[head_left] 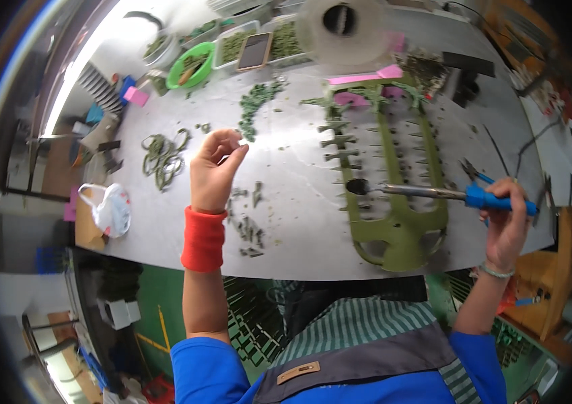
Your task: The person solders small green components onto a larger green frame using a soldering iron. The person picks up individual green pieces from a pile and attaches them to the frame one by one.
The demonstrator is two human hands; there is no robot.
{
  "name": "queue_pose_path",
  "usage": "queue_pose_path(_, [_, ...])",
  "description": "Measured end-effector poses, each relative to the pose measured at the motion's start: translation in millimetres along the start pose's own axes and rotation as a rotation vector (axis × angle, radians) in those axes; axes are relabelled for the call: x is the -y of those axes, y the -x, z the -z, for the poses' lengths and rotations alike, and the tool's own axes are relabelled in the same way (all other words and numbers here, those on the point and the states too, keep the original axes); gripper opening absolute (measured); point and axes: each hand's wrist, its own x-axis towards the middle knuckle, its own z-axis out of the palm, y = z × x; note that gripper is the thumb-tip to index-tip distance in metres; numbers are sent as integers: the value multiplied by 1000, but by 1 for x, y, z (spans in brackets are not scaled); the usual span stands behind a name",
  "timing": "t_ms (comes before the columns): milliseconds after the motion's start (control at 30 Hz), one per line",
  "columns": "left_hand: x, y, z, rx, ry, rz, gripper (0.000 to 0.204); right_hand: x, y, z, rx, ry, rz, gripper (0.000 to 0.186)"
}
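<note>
My right hand [507, 225] is wrapped round the blue handle of a soldering iron [427, 192]. The iron's shaft points left across a long olive-green plastic frame [400, 232], and its dark, wide tip is over the frame's left bar. Rows of small spikes stick out along the frame's bars. Small green pieces [334, 141] sit on the upper left bar. My left hand [215, 172], with a red wristband, is raised with thumb and fingers curled together; what they hold, if anything, I cannot make out. Just beyond it lies a pile of small green parts [254, 104].
Green rings [161, 161] and loose grey-green bits [249, 232] lie on the left. Along the back stand a green bowl [192, 64], tubs of parts with a phone [254, 52] on them, and a round translucent container [313, 30]. Pliers [478, 174] lie at right.
</note>
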Motion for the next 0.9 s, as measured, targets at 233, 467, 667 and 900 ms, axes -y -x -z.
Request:
queue_pose_path(233, [53,46,65,5,-707,40,9,-1,2,-9,66,23,-28,28])
queue_pose_path(467, [79,61,42,95,-923,-93,20,6,7,-18,48,45,-19,29])
queue_pose_path(667, [97,63,55,69,-1050,-194,14,10,9,-20,36,62,7,28])
queue_pose_path(900, [47,53,24,55,88,264,19,13,11,-10,29,42,14,28])
